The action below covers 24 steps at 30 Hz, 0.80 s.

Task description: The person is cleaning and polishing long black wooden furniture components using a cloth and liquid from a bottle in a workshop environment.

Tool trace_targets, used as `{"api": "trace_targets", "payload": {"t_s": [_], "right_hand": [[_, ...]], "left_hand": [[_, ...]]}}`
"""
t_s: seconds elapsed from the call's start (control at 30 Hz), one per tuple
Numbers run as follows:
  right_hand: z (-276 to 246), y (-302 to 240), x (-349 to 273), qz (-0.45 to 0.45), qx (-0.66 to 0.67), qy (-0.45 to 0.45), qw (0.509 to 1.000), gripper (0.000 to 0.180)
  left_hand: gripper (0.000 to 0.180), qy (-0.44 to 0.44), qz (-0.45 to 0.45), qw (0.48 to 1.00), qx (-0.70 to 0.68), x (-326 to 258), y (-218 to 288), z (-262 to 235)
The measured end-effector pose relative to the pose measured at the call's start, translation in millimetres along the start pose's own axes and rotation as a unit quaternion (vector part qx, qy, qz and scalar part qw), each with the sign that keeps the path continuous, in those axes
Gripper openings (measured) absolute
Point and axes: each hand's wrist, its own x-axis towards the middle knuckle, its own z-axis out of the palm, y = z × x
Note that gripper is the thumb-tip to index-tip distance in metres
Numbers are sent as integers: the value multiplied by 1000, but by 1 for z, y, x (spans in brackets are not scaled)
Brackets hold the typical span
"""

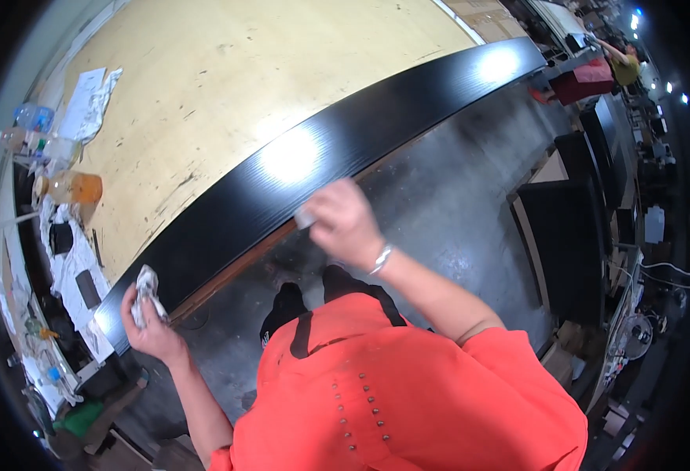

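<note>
A long black board with fine grain lines lies along the near edge of the pale worktable. It slants from lower left to upper right, and lamps glare on its top. At its lower left end my left hand grips a crumpled white rag with dark smudges. My right hand is closed beside the board's near edge, around the middle of its length. Between its fingers pokes a small whitish piece, whose kind I cannot make out.
Plastic bottles, a jar of orange liquid and papers crowd the table's left side. Dark panels lean at the right above the grey floor. A fan stands lower right. Another person works at the far right.
</note>
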Motion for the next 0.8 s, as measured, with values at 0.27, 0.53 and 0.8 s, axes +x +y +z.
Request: {"api": "trace_targets", "payload": {"t_s": [0.27,0.53,0.8], "right_hand": [[54,-54,5,16,-44,24,999,22],[239,-246,-12,-118,88,-59,987,25],[379,-387,-15,-248,75,-124,958,5]], "left_hand": [[18,27,80,993,85,-18,-56,-131],[20,35,72,995,55,21,-118,-265],[21,32,39,998,32,37,-164,-343]]}}
